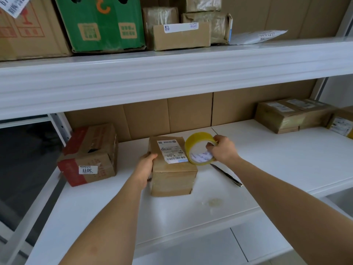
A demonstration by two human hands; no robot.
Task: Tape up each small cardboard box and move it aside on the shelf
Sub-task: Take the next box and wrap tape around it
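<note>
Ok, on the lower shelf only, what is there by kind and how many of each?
Cardboard boxes: 5 (held box, red-taped box, and three at the far right)
Tape rolls: 1 (yellow tape roll, in the right hand)
Pens: 1 (pen)
Total: 7
The left hand steadies the held box.

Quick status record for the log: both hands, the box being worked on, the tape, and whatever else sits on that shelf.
left hand: grip on the left side of the small box
right hand: grip on the tape roll, fingers through its core
tape roll: yellow, on edge, at the box's right top edge
small box: on the lower shelf, label up
pen: lying on shelf, right of the box
red-taped box: left, apart
taped boxes: far right, at the back
</note>
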